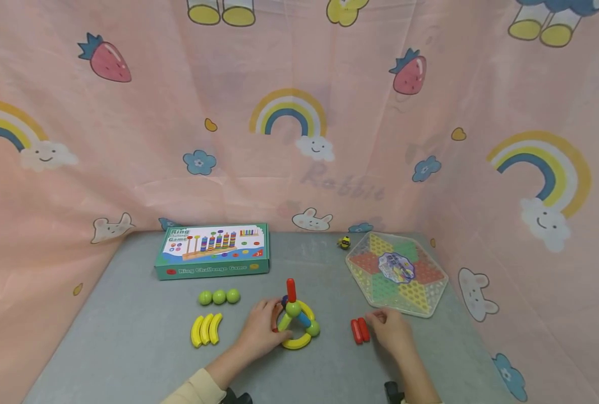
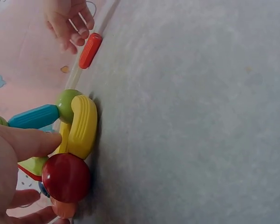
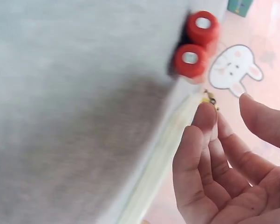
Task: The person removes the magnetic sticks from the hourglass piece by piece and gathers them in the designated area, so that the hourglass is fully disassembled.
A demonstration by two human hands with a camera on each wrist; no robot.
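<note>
My left hand (image 1: 262,327) holds the left side of a magnetic ball-and-rod frame (image 1: 299,342), thumb on one side and fingers on the other. The frame joins yellow curved rods, green, red and dark balls, and a blue rod (image 2: 35,116). From its top green ball (image 1: 293,308) a red rod (image 1: 291,290) stands upright. My right hand (image 1: 389,330) hovers just right of two red rods (image 1: 356,332) lying side by side. In the right wrist view its fingers are loosely bent, apart from the rods' round ends (image 3: 190,60), with nothing between them.
Three green balls (image 1: 219,297) sit in a row at left, above three yellow curved rods (image 1: 206,330). Behind them lies a green ring game box (image 1: 213,252). At the back right are a hexagonal checkers board (image 1: 385,292) and a small bee figure (image 1: 344,242). A pink curtain (image 1: 178,202) borders the table.
</note>
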